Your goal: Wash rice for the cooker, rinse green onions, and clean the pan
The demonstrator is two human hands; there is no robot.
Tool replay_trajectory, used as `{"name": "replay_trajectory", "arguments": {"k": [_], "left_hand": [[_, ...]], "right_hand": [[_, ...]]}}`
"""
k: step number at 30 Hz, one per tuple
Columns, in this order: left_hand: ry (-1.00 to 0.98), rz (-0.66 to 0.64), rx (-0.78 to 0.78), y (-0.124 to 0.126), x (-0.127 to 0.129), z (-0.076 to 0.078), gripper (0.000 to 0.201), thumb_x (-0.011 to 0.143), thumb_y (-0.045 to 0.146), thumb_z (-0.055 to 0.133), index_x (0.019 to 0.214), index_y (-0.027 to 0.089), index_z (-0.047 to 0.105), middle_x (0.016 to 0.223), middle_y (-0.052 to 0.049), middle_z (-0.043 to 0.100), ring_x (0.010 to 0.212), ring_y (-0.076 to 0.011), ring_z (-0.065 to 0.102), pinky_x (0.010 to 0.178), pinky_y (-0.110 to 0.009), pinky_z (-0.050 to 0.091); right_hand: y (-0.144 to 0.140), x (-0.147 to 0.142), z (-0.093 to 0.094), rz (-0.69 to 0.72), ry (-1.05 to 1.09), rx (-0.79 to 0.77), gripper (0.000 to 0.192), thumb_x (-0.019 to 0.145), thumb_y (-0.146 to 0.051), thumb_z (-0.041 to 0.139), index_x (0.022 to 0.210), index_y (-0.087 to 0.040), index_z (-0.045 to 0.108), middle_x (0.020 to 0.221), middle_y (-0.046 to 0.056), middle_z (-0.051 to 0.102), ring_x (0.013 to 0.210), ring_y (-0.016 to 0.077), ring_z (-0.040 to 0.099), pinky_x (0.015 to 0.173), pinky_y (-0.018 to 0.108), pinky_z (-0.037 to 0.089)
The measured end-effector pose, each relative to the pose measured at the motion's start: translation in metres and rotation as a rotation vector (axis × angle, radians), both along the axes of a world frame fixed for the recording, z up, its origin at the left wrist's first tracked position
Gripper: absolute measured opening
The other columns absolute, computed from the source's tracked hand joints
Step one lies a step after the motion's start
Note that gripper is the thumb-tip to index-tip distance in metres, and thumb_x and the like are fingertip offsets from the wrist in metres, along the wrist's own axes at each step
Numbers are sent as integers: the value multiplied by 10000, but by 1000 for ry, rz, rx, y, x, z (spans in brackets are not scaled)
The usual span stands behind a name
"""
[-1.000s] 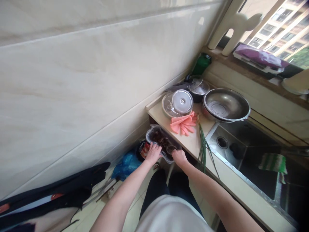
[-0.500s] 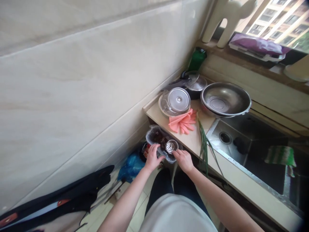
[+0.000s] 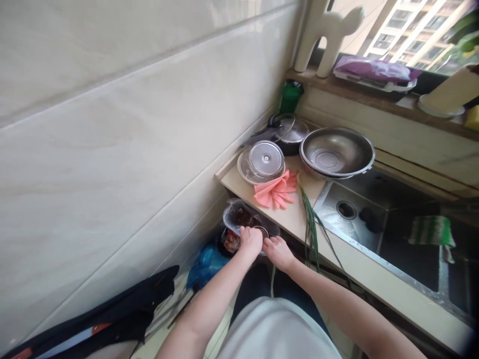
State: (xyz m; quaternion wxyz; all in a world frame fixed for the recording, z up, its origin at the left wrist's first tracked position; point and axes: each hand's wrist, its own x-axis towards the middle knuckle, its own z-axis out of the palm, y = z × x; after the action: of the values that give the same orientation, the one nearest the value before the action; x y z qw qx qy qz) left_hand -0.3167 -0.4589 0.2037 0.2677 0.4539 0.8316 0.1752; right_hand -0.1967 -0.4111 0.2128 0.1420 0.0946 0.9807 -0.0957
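Head view looks down past a white shirt [image 3: 277,331] to two bare forearms reaching toward the floor below the counter's left end. Left hand [image 3: 250,240] is curled over the near rim of a bin lined with a clear bag [image 3: 236,217], fingers bent down onto the rim; whether it pinches the bag or only presses on it cannot be told. Right hand [image 3: 277,251] sits just beside it on the right, fingers closed around a small round sink strainer [image 3: 261,231], only the far edge of which shows between the two hands, above the bin's opening. Dark scraps lie inside the bag. On the floor to the left of the bin is a blue plastic bag [image 3: 205,262], and nearer on the left a dark garment [image 3: 112,311].

Farther on, on the beige counter [image 3: 295,219], green onions [image 3: 310,224] hang over the near edge, touching pink rubber gloves [image 3: 275,190]. Beyond the gloves stands a glass lid [image 3: 262,162], then a black pot [image 3: 290,134] and a green bottle [image 3: 290,94] by the wall. A steel bowl [image 3: 337,152] rests at the far left corner of the sink [image 3: 374,219]. On the far sill stand a white cat figure [image 3: 329,30] and a purple packet [image 3: 374,70].
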Motion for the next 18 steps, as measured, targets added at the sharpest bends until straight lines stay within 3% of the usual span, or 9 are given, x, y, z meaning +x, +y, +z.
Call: {"name": "replay_trajectory", "arguments": {"k": [3, 6, 10, 13, 16, 18], "left_hand": [[-102, 55, -47, 2, -7, -5, 176, 706, 220, 664, 542, 155, 666, 535, -113, 623, 752, -286, 645, 796, -434, 432], [-255, 79, -29, -8, -20, 5, 206, 663, 262, 693, 493, 152, 656, 497, -81, 609, 659, -258, 640, 685, -356, 455], [-487, 166, 99, -20, -39, 22, 343, 766, 454, 599, 825, 147, 741, 648, -33, 676, 592, -155, 602, 563, -247, 443], [-553, 289, 191, -22, -52, 21, 482, 774, 551, 567, 961, 133, 716, 738, -39, 693, 609, -124, 584, 588, -232, 455], [-540, 398, 203, -22, -63, 3, 480, 757, 543, 599, 930, 111, 721, 720, -53, 690, 630, -143, 601, 631, -258, 473], [-507, 448, 173, -24, -68, -12, 429, 752, 493, 633, 918, 108, 724, 689, -61, 688, 637, -167, 620, 641, -282, 483]], "right_hand": [[3, 1, 0, -36, -24, -13, 228, 926, -129, 409, 988, -159, 626, 929, 101, 651, 836, 190, 590, 696, 302, 363], [7, 7, -4, -108, -15, -20, 205, 919, -116, 408, 970, -157, 603, 917, 95, 656, 835, 189, 601, 704, 295, 375], [9, 13, -13, -178, 4, -48, 189, 911, -121, 423, 955, -161, 603, 903, 98, 663, 829, 196, 614, 703, 294, 388], [6, 13, -18, -255, 7, -102, 202, 905, -119, 427, 944, -158, 622, 907, 100, 671, 820, 191, 619, 695, 288, 395], [2, 10, -17, -501, 133, -321, 146, 887, -204, 499, 858, -173, 639, 869, 64, 674, 764, 157, 601, 656, 254, 391], [0, 7, -16, -727, 278, -693, 190, 858, -330, 554, 764, -179, 621, 696, 11, 626, 613, 122, 540, 564, 231, 364]]}}
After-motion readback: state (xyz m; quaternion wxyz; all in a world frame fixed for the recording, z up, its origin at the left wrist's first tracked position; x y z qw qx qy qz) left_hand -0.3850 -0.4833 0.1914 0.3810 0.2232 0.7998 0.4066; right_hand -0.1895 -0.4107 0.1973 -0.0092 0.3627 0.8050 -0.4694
